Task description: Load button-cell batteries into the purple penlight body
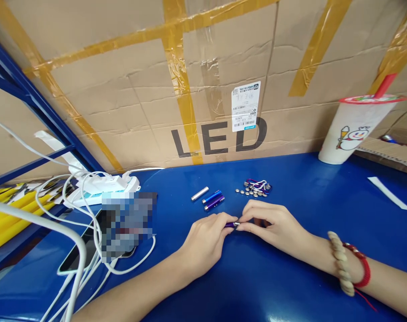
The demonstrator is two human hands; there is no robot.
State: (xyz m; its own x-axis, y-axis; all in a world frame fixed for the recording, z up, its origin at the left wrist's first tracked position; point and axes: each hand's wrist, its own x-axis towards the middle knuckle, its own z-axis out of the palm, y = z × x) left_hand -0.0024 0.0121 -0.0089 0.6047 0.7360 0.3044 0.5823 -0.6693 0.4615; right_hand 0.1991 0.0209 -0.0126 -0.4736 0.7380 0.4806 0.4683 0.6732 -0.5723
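My left hand (206,239) is closed around a small purple tube (229,225), with its silvery end pointing right. The thumb and fingertips of my right hand (273,223) pinch together at that silvery end, and the two hands almost meet there. Just beyond my left hand lie a silver tube (199,193), a blue tube (211,197) and another purple tube (214,204), side by side. Several small button cells (255,194) are scattered past my right hand, beside purple and silver carabiner clips (262,185).
White cables and a power strip (106,190) crowd the left, beside a phone (79,250). A cup with a red straw (354,129) stands at the back right, near a white strip (389,193). A large cardboard box (139,103) rises behind the blue table (257,277).
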